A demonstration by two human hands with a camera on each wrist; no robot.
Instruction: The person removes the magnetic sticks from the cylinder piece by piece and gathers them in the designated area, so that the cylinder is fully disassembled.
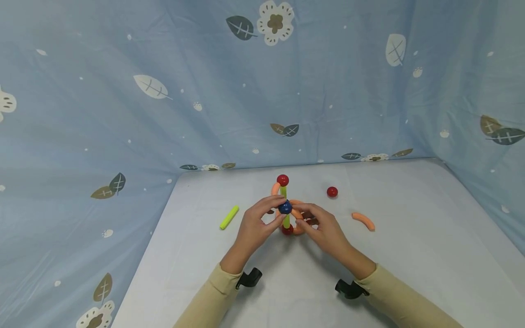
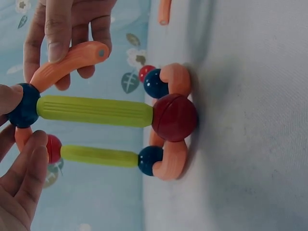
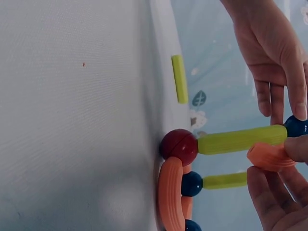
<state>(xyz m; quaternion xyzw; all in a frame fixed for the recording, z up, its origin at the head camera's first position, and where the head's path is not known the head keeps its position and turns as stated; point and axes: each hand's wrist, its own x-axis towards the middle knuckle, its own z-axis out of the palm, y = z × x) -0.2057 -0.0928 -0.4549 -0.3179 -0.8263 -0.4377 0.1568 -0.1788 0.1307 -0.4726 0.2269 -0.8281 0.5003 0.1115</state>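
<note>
A toy structure of magnetic balls and rods stands on the table. At its base, curved orange rods join a red ball (image 2: 175,117) and blue balls (image 2: 156,83). Upright green rods (image 2: 94,110) rise from it. The nearer one is topped by a blue ball (image 1: 285,207), which my left hand (image 1: 256,224) pinches between thumb and fingers. Behind it, another green rod carries a red ball (image 1: 282,180). My right hand (image 1: 326,228) grips a curved orange rod (image 2: 70,63), one end against the top blue ball. Its free end shows a metal dot.
Loose on the white table (image 1: 197,273) lie a green rod (image 1: 229,217) to the left, a red ball (image 1: 332,192) behind on the right, and a curved orange rod (image 1: 363,221) farther right. A blue patterned curtain (image 1: 229,91) hangs behind and at the sides.
</note>
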